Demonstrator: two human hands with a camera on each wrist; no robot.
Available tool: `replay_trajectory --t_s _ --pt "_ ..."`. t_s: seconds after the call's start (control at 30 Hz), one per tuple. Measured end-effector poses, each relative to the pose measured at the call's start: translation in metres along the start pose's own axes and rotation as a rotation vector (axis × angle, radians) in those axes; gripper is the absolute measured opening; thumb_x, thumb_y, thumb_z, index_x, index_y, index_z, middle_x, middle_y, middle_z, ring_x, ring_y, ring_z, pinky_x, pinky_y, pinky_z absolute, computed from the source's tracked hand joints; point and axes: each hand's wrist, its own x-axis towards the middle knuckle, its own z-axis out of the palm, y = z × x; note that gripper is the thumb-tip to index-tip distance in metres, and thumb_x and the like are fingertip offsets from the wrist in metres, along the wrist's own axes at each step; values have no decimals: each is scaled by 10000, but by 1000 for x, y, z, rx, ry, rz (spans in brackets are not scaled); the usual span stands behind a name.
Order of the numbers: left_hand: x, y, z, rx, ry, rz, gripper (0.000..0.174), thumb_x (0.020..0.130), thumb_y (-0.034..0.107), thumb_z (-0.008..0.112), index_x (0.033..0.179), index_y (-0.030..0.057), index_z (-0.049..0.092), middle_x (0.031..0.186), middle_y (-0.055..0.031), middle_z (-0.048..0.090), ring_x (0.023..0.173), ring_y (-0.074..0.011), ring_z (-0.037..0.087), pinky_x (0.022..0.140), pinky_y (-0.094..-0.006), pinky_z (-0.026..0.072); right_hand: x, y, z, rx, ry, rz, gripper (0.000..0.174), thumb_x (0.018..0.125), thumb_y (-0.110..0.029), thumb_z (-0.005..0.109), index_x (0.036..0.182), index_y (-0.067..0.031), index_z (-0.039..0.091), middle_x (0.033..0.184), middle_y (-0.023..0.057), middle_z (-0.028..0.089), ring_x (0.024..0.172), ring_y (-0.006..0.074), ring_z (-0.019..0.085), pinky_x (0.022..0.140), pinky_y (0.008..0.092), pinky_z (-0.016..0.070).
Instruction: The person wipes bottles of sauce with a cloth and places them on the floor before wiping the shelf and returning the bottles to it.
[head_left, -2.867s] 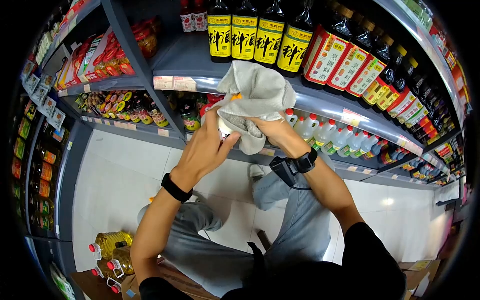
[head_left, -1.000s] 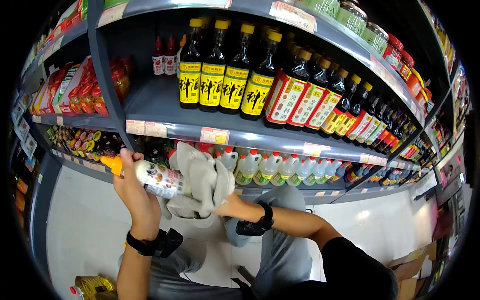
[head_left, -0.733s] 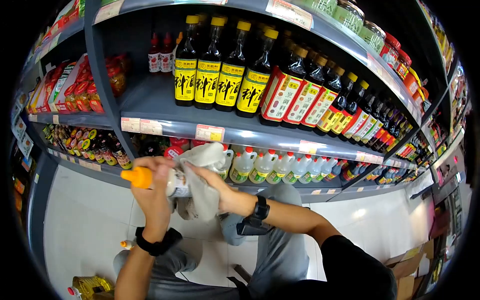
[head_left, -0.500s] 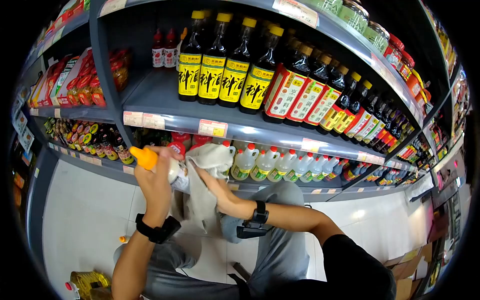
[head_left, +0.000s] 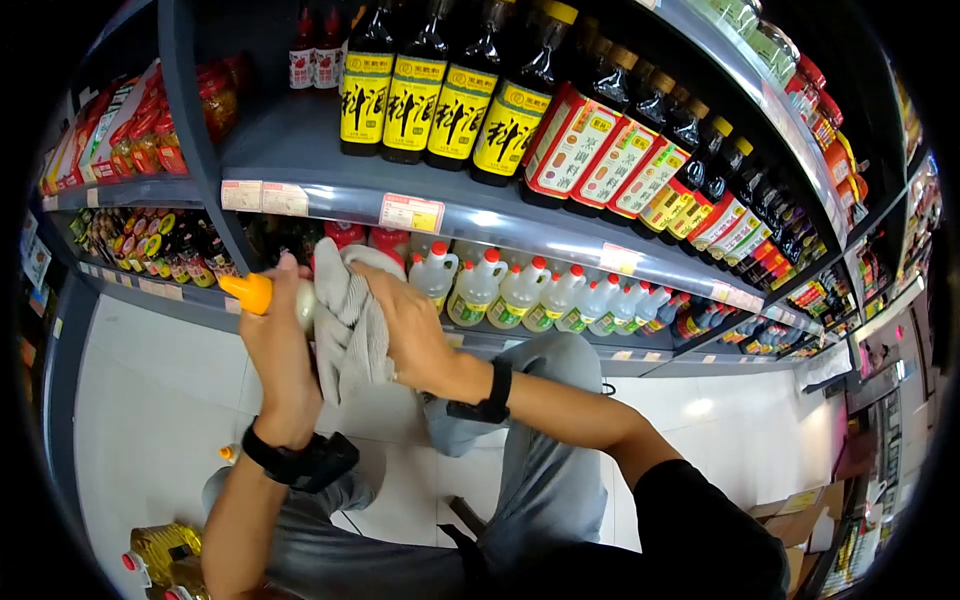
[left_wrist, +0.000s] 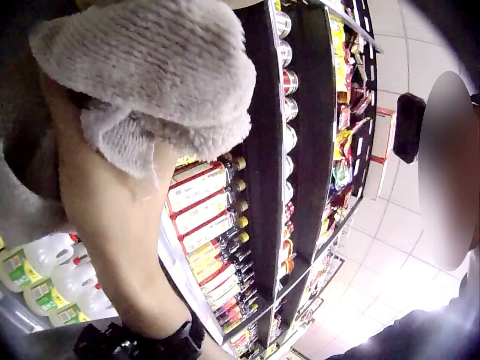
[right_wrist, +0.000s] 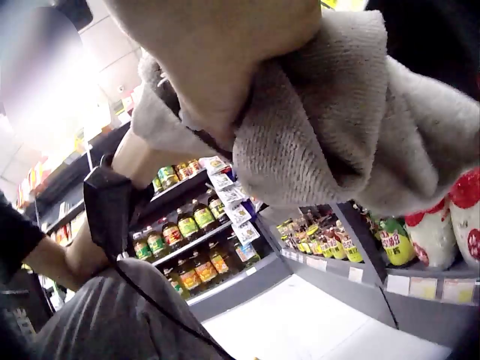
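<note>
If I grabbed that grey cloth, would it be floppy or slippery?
Probably floppy: the grey cloth crumples into folds in the right hand. It likely wouldn't feel slippery, since its ribbed surface looks fuzzy.

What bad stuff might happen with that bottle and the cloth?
The bottle might slip: the left hand holds it near the cap, above a hard-looking floor.
The right hand, gripping the cloth, is close to the jugs, so a careless swing could perhaps bump one.
</note>
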Motion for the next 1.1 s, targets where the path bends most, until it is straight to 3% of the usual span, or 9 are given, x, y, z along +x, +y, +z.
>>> replay_trajectory --t_s 0.17,0.27,0.4,0.47,0.67,0.73,0.83,0.97,1.1 --pt "0 21 3 -70 -100 124 166 942 203 601 909 44 569 891 -46 616 766 -93 560 712 -254 464 4 -1 -8 316 21 275 811 698 -243 764 1347 2 344 1206 266 518 1056 436 558 847 435 495" --pt "5 13 0 -53 -130 240 136 937 152 595 903 25 557 914 -71 616 791 -114 563 731 -262 466 7 3 -5 427 31 348 746 702 -200 757 1325 -17 391 1214 214 527 1096 383 562 889 390 486" --pt "-1 -9 -5 444 -604 848 176 831 -84 612 832 23 473 916 -127 623 868 -184 594 807 -297 465 -4 46 25 300 9 31 617 728 -141 732 1269 -28 459 1199 157 541 1110 316 554 915 354 464" --pt "0 -13 -3 464 -596 825 202 795 -118 633 832 12 483 900 -125 628 852 -179 606 795 -300 478 -13 49 23 512 -128 276 515 747 -102 715 1214 -38 508 1190 125 549 1122 261 533 942 337 440" --pt "2 -2 7 446 -676 941 191 775 -85 665 828 21 515 885 -96 652 813 -181 623 753 -272 480 2 36 -1 402 -105 145 478 793 -104 703 1231 -58 518 1156 83 588 1069 220 572 908 312 468" --pt "2 -3 9 382 -652 892 172 789 -81 652 830 20 520 892 -98 651 812 -191 624 756 -280 481 0 31 -14 999 -147 702 451 823 -108 689 1238 -43 527 1160 70 606 1041 198 597 907 313 485" --pt "6 -2 11 130 -499 791 164 799 -91 624 843 19 511 895 -114 630 823 -225 618 771 -315 483 5 38 -29 1280 -115 1041 433 838 -112 687 1232 -19 534 1169 67 610 1044 182 604 907 322 499" --pt "0 -1 9 307 -602 1017 161 822 -101 597 864 16 495 899 -121 632 852 -195 617 805 -306 484 4 44 -25 1376 -153 912 462 843 -133 697 1252 -7 521 1193 81 602 1090 185 585 938 329 485" --pt "13 6 4 163 -546 707 124 855 -63 598 868 2 492 921 -137 648 838 -176 624 784 -293 489 1 30 -18 1235 -154 932 463 836 -117 702 1253 -17 527 1200 82 598 1096 183 576 945 324 476"
